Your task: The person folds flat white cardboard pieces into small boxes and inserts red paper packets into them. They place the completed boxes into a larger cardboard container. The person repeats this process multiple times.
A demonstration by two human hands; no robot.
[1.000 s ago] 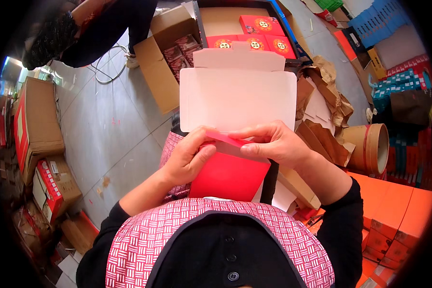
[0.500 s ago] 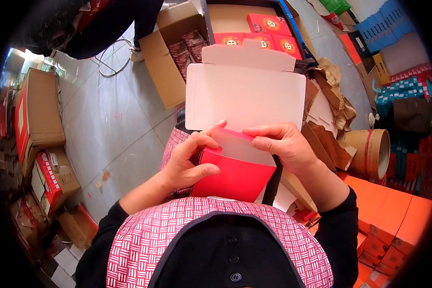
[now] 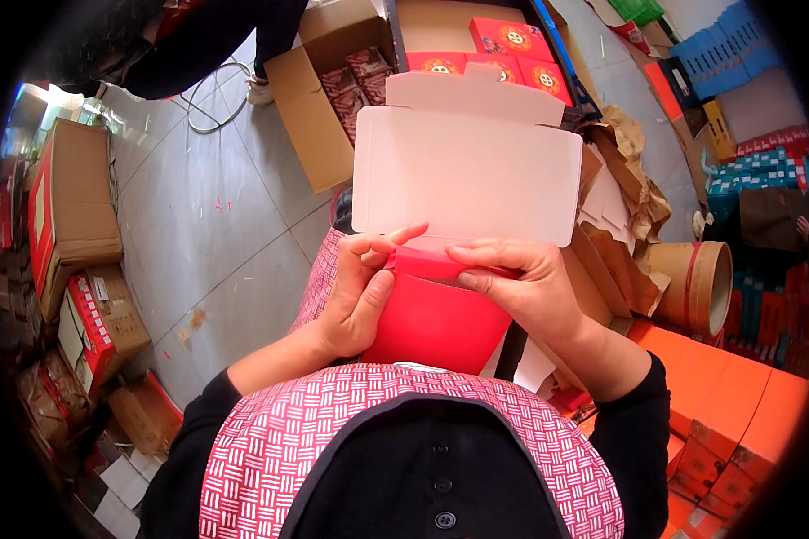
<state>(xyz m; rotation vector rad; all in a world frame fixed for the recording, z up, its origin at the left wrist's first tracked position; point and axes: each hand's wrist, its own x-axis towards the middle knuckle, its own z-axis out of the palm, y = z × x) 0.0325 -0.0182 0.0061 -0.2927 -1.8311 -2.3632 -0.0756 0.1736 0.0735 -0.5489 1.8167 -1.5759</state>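
In front of my body is a red cardboard box point(image 3: 436, 328), partly folded, with its pale inner lid point(image 3: 467, 175) standing open on the far side. A narrow red strip point(image 3: 427, 263) of the box runs between my two hands. At its left end, my left hand point(image 3: 361, 292) holds the box with thumb and bent fingers, the index finger stretched along the edge. My right hand point(image 3: 523, 277) pinches the right part of the strip, thumb below and fingers on top. The inside of the box is hidden.
Beyond the lid, a large tray point(image 3: 422, 31) holds several finished red boxes point(image 3: 512, 38). Beside it stands an open brown carton point(image 3: 310, 121) with wrapped packets. Orange boxes point(image 3: 719, 386) and a cardboard drum point(image 3: 688, 280) are on the right; cartons point(image 3: 81, 202) line the left. Another person's leg point(image 3: 274, 40) is at the far left.
The red panel's pale inner side, visible before, is now turned in, and a red strip shows along the box's far edge. My left thumb has moved up to that edge.
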